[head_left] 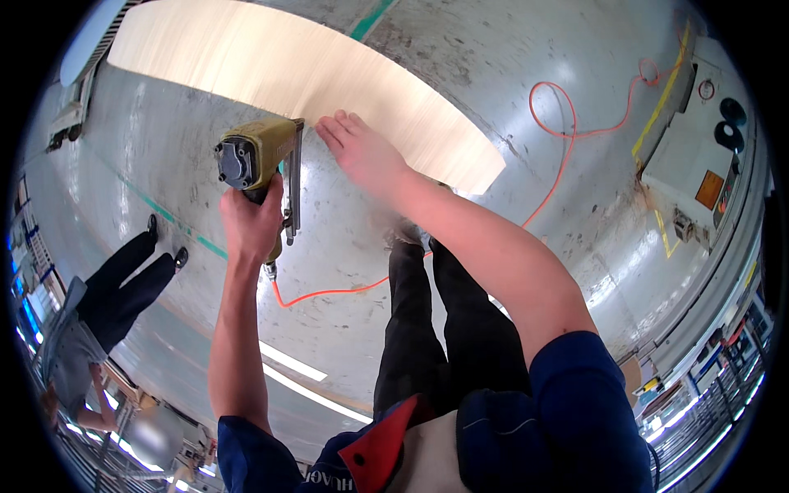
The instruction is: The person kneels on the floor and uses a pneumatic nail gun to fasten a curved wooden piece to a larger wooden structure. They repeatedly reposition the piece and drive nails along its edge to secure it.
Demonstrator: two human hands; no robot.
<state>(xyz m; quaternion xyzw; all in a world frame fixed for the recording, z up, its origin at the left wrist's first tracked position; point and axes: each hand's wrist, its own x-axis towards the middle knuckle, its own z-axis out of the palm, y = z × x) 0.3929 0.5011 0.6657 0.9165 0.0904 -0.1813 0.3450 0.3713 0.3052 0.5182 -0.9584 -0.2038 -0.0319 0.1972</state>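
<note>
My left hand [253, 220] is wrapped round the grip of a pneumatic nail gun [267, 144] with a tan body and dark end cap. The gun's nose meets the near edge of a long, pale wood-grain panel [312, 70], or comes very close to it. My right hand [355, 149] lies flat on that same edge, just right of the nose, fingers stretched out and holding nothing. From the base of the gun an orange air hose [333, 292] runs off to the right. Whatever supports the panel is mostly hidden.
More orange hose [567, 135] loops over the grey floor [468, 49] to the right. A light-coloured machine or cabinet [682, 156] stands at far right beside yellow floor lines. Another person [115, 296] stands at the left. My own legs [415, 329] are below.
</note>
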